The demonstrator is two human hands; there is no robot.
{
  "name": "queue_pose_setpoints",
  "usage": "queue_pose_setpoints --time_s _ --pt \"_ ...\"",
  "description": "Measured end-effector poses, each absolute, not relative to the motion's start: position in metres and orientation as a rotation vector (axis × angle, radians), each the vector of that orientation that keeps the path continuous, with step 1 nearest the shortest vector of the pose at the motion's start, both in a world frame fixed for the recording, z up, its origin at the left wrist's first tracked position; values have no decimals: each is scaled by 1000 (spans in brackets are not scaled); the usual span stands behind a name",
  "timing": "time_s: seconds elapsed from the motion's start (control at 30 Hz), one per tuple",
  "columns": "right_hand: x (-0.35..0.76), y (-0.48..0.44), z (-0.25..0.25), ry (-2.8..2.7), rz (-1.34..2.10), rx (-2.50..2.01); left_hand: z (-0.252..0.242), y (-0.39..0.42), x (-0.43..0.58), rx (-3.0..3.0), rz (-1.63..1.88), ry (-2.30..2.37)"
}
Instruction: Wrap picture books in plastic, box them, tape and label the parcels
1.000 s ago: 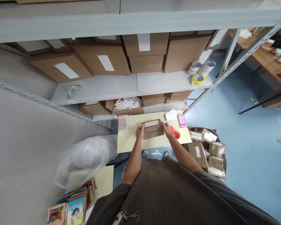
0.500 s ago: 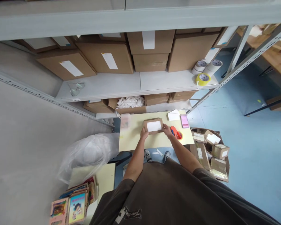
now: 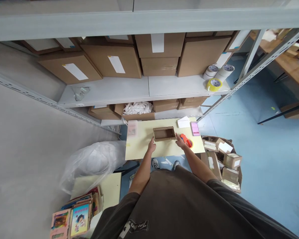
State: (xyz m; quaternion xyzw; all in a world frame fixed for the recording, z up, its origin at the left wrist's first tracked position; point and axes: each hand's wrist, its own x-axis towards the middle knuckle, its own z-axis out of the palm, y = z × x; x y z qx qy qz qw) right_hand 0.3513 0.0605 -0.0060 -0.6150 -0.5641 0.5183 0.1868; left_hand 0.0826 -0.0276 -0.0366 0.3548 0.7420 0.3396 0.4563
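A small brown cardboard box [image 3: 164, 133] is over the pale yellow table [image 3: 139, 151], showing a dark, recessed side between my hands. My left hand [image 3: 151, 145] is at its left end, fingers closed on the edge. At the right end, my right hand [image 3: 180, 141] grips the box's near corner. Just right of that hand lies a red tape dispenser [image 3: 186, 140]. White papers [image 3: 183, 122] and a pink stack [image 3: 195, 128] are at the table's back right. A translucent pinkish container [image 3: 133, 128] sits at the back left.
Metal shelving [image 3: 114, 91] with cartons and tape rolls [image 3: 214, 84] rises behind the table. A large bin of small boxes [image 3: 231, 161] is at the right. Plastic wrap [image 3: 94, 159] and stacked books [image 3: 81, 217] are at the left.
The box has turned over: its face with the white label no longer shows, and a dark recessed side does. Both hands have shifted to its ends.
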Motion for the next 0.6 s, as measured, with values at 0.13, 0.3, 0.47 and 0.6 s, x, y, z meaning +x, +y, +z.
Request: queue_pose_setpoints --time_s 0.13,0.3,0.47,0.6 --pt "349 77 20 -1540 1275 -1788 -11 -12 71 1015 887 2109" --pt "318 96 35 -1846 1298 -1604 4 14 71 1392 554 1884" --pt "291 120 26 -2306 1106 -1377 -2 15 77 1486 376 1852" --pt "280 142 13 -2540 1087 -1485 -6 -1 88 1501 407 1935"
